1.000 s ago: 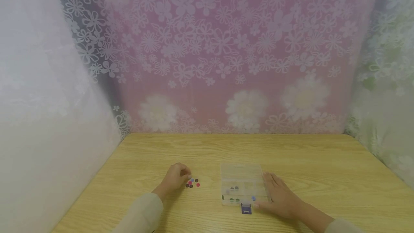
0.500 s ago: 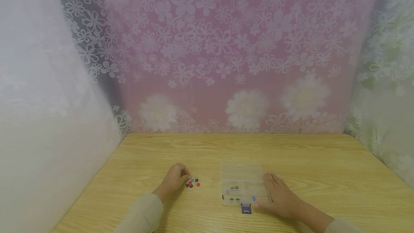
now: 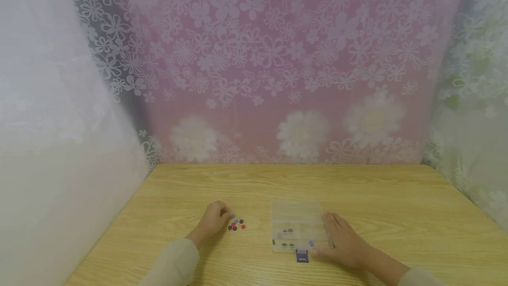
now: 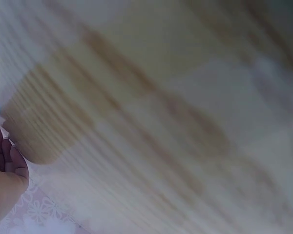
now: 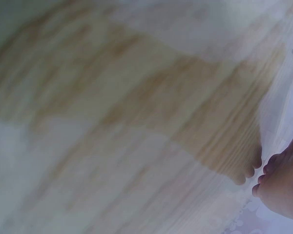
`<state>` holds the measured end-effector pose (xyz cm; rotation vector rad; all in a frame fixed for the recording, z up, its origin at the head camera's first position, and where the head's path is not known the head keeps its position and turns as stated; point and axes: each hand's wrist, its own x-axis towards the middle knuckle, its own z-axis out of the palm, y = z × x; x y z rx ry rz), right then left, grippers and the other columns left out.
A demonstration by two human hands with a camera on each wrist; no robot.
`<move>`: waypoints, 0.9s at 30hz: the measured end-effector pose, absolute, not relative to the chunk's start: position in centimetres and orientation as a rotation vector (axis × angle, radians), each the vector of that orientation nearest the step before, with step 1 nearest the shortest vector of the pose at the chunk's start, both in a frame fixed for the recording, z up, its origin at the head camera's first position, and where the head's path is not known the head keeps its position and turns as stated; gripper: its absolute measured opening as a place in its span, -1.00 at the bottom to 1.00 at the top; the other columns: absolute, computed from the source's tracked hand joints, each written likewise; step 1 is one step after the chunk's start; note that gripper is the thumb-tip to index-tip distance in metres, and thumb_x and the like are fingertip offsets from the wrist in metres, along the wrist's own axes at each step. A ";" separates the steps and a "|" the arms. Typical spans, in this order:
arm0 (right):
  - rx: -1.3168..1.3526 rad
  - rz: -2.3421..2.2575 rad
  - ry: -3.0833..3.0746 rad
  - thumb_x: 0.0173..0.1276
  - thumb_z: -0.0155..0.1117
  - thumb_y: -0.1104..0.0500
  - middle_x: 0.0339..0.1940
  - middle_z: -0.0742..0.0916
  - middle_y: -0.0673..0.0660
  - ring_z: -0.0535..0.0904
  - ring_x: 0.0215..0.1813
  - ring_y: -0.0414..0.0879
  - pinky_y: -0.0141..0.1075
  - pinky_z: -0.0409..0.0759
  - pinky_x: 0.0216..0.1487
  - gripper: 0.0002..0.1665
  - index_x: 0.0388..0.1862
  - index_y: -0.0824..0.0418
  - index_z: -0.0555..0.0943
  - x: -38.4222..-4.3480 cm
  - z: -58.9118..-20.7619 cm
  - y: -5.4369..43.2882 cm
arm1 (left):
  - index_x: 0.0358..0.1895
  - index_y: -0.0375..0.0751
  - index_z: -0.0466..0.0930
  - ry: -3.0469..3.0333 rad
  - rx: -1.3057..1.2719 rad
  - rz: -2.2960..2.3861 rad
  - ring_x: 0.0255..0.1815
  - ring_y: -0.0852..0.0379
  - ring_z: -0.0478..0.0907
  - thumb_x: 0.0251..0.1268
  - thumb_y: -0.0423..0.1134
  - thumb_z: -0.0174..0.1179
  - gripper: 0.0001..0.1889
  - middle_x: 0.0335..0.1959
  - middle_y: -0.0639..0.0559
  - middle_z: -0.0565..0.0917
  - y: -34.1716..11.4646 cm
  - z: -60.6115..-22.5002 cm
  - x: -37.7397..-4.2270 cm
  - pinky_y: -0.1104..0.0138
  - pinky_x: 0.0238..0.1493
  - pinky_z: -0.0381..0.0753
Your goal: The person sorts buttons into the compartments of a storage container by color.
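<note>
In the head view my left hand [image 3: 214, 217] is at a small cluster of discs. Its thumb and fingertips pinch a small blue disc [image 3: 233, 216]; the holes or markings on it are too small to make out. Beside the fingertips lie several loose red, black and blue discs [image 3: 243, 227]. My right hand [image 3: 345, 242] rests against the right side of a clear plastic compartment box [image 3: 272, 226]. Its fingers lie fairly straight along that side, with the thumb at the front edge near the dark blue latch [image 3: 302, 256]. Black, green and blue discs [image 3: 290, 230] are inside the box.
The wood-grain table [image 3: 246, 184] extends behind and around the box. A pink flowered curtain [image 3: 293, 56] closes off its far edge. Pale sheets hang at left and right. Both wrist views mostly show blurred tabletop, with part of each hand at the edge.
My left hand has drawn back slightly to the left, and a blue disc now shows at its fingertips. The right hand and the box have not moved.
</note>
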<state>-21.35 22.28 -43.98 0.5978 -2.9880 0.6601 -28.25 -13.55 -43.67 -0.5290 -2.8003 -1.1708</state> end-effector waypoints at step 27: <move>0.598 0.681 -2.989 0.11 0.16 -0.40 0.39 0.15 0.55 0.01 0.39 0.47 0.33 0.07 0.27 0.27 0.38 0.54 -0.02 -21.2 -43.8 22.2 | -0.37 -0.38 0.55 -2.761 -0.557 -1.266 -0.25 0.07 0.50 0.23 -0.34 0.16 -0.87 -0.32 -0.12 0.59 -13.6 -43.3 -28.4 0.25 -0.22 0.58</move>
